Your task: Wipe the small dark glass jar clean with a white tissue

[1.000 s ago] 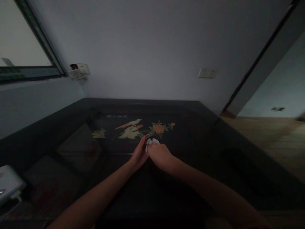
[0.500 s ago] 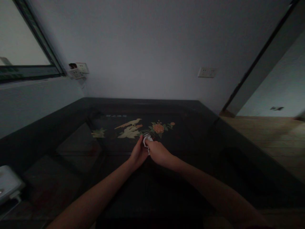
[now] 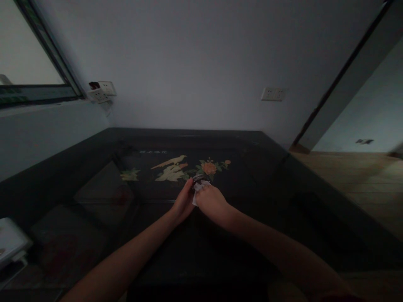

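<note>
My left hand (image 3: 183,200) curls around the left side of a small round vessel with a dark, shiny rim (image 3: 201,178); in the dim light I cannot tell its exact kind. A crumpled white tissue (image 3: 195,199) is gripped in my right hand (image 3: 213,204), which presses it at the vessel's near side and mouth. Both hands are closed and meet just above the dark tabletop (image 3: 176,251). The vessel's lower part and most of my right fingertips are hidden.
The glossy table bears a bird design (image 3: 171,161) and an orange flower (image 3: 209,168). A white device (image 3: 12,241) stands at the left edge. Wall sockets (image 3: 272,94) are behind. Wooden floor (image 3: 352,172) lies to the right.
My right hand has turned over the vessel's mouth, its back now facing up. The vessel has tilted and shifted slightly right, and more tissue hangs on the near side.
</note>
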Demonstrator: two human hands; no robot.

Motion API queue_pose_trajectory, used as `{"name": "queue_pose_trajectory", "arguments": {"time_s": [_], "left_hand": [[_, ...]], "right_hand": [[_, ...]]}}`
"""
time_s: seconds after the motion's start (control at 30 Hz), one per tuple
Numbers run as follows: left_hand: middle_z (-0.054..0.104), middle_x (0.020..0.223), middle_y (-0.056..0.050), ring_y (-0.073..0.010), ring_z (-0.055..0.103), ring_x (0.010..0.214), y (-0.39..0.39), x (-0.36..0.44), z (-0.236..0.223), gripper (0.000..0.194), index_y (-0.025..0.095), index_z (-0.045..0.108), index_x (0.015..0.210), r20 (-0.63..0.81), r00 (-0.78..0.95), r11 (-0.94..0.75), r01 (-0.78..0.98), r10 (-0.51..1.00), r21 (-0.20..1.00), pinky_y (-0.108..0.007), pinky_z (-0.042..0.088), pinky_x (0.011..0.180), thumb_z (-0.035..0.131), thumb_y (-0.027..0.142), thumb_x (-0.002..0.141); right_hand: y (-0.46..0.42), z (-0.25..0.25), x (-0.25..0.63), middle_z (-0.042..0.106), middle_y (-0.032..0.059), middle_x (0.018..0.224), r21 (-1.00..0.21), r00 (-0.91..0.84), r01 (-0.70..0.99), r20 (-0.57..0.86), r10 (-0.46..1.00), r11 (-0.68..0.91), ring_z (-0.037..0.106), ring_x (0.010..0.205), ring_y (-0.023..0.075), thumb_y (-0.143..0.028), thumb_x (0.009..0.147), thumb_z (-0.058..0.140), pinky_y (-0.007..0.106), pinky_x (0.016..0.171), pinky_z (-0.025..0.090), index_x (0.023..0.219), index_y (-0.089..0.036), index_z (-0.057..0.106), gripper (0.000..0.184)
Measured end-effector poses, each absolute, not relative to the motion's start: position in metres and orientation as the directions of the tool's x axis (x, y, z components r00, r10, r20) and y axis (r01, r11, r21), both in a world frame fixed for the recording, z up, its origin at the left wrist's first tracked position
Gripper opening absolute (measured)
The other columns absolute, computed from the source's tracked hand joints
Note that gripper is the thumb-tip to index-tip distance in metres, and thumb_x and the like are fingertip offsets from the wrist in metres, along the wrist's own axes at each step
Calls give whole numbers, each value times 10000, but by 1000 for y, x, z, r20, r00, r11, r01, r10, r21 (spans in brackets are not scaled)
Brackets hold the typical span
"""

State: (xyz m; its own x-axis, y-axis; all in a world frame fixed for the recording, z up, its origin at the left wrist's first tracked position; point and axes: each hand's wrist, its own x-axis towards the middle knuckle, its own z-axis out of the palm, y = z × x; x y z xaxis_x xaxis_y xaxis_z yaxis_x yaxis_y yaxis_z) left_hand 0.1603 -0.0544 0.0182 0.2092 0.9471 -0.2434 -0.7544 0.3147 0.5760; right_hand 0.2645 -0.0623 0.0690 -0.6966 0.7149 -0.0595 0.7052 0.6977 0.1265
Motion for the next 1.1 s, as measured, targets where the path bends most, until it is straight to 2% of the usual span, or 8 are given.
{"name": "queue_pose_trajectory", "arguments": {"time_s": [0.17, 0.27, 0.43, 0.6, 0.67, 0.77, 0.93, 1.1], "left_hand": [[700, 941, -62, -201, 637, 950, -55, 161, 19, 220, 155, 645, 948, -246, 211, 318, -749, 946, 582, -306, 444, 893, 478, 289, 897], [700, 943, -63, -197, 637, 951, -55, 159, 19, 232, 154, 642, 946, -244, 211, 317, -752, 946, 578, -302, 450, 887, 470, 302, 900], [701, 872, -79, -200, 643, 919, -51, 156, 16, 311, 128, 645, 908, -250, 212, 320, -763, 945, 562, -306, 468, 866, 419, 342, 918], [700, 838, -63, -183, 651, 859, -49, 155, 16, 319, 139, 647, 884, -272, 179, 306, -772, 946, 557, -303, 476, 851, 401, 337, 925], [699, 874, -80, -199, 644, 905, -50, 155, 17, 353, 127, 649, 924, -269, 210, 329, -764, 940, 555, -310, 474, 860, 381, 357, 928], [696, 893, -99, -220, 629, 962, -52, 155, 19, 392, 114, 654, 931, -258, 253, 357, -759, 932, 545, -319, 463, 885, 374, 387, 923], [700, 883, -77, -209, 627, 977, -53, 156, 21, 374, 133, 657, 892, -243, 253, 347, -768, 937, 538, -313, 443, 918, 372, 373, 927], [705, 901, -83, -218, 634, 972, -54, 158, 21, 308, 130, 661, 914, -226, 240, 329, -746, 944, 580, -318, 445, 917, 433, 336, 909]], "right_hand": [[-64, 78, 270, 693, 161, 931, 29, -692, 720, -55, 720, 693, 651, 862, 234, -64, 851, 396, 308, 686, 491, 949, -97, 660, 283], [-64, 78, 270, 688, 152, 935, -101, -626, 778, -32, 779, 621, 654, 861, 222, -78, 843, 406, 296, 696, 480, 971, -110, 632, 262], [-52, 69, 267, 678, 142, 987, -413, -521, 774, 15, 853, 480, 645, 886, 204, -53, 805, 414, 265, 729, 448, 996, -108, 594, 268], [-48, 63, 265, 673, 121, 1028, -523, -496, 729, 40, 867, 441, 634, 923, 172, -38, 814, 373, 233, 760, 439, 1022, -118, 569, 296], [-52, 63, 264, 678, 127, 1002, -464, -517, 750, 34, 855, 472, 646, 898, 193, -57, 823, 388, 257, 741, 450, 1056, -119, 555, 293], [-61, 64, 263, 675, 142, 1000, -281, -597, 761, 51, 800, 585, 653, 892, 225, -76, 840, 405, 296, 724, 471, 1100, -106, 532, 291], [-66, 71, 266, 679, 162, 976, -3, -702, 711, 51, 710, 703, 655, 876, 229, -70, 873, 370, 304, 690, 499, 1040, -71, 585, 272], [-60, 70, 268, 693, 176, 917, 139, -754, 651, 10, 657, 746, 650, 852, 230, -81, 853, 440, 311, 722, 492, 914, -72, 666, 235]]}}
